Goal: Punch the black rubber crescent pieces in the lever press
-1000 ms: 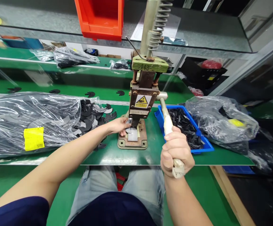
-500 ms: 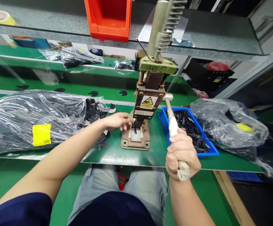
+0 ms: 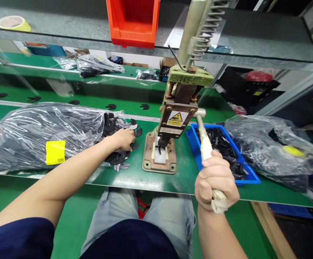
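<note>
My right hand (image 3: 217, 180) is wrapped round the tape-covered lever (image 3: 205, 144) of a green hand press (image 3: 176, 117). Under the press's ram, a thin curved black piece (image 3: 160, 146) shows against the pale plate of the base (image 3: 148, 158). To the left of the base, my left hand (image 3: 125, 139) rests on a pile of curved black and grey flat parts (image 3: 118, 158). Its fingers are bent downward and drawn together; their tips are partly hidden, and what they pinch does not show. The pile spills from the mouth of a clear plastic bag (image 3: 37, 129) with a yellow label.
A blue tray (image 3: 245, 178) of small black parts stands right of the press, beside another clear bag (image 3: 275, 151). Overhead, a shelf (image 3: 72, 27) carries a red bin (image 3: 133, 37) and a tape roll (image 3: 14, 23). Spaced black parts (image 3: 144, 107) lie on the green surface behind.
My left hand has moved left from the press base onto the pile of curved parts. My right hand still grips the lever. The whole view has shifted slightly.
</note>
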A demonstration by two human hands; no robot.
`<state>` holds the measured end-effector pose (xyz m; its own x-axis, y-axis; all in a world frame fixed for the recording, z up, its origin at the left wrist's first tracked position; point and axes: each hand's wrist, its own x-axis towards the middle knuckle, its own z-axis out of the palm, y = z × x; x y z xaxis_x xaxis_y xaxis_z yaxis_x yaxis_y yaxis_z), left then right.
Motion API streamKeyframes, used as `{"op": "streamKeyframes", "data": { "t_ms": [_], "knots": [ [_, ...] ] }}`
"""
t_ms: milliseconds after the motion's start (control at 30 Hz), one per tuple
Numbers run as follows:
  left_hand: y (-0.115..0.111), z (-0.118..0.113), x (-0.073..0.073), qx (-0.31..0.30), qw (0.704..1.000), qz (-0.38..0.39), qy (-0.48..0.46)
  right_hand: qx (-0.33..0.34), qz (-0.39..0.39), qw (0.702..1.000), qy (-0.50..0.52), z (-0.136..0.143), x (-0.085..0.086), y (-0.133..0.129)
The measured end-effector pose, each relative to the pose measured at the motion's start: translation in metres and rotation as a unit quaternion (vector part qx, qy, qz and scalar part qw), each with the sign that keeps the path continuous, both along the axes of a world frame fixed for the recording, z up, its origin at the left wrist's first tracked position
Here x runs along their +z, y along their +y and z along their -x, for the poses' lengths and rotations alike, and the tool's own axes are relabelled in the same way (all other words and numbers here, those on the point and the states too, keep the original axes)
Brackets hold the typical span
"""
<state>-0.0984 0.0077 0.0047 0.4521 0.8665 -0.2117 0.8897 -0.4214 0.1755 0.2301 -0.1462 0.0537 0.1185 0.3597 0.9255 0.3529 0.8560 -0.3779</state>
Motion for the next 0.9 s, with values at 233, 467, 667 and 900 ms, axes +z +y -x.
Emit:
{"op": "streamKeyframes", "data": {
  "t_ms": [233,467,667,900],
  "knots": [
    [0.010,-0.007,-0.002,-0.050,0.998,0.013,0.042,-0.001,-0.003,1.000,-0.008,-0.001,-0.001,0.000],
    [0.010,-0.005,0.002,0.017,0.986,0.020,-0.167,0.005,-0.007,1.000,-0.011,-0.002,-0.002,0.001],
    [-0.011,-0.028,0.003,0.137,0.855,0.189,-0.464,0.007,-0.004,1.000,-0.005,-0.001,-0.003,0.000],
    [-0.034,-0.055,-0.018,0.229,0.738,0.211,-0.599,0.005,-0.007,1.000,-0.004,0.000,-0.002,0.000]
  ]
}}
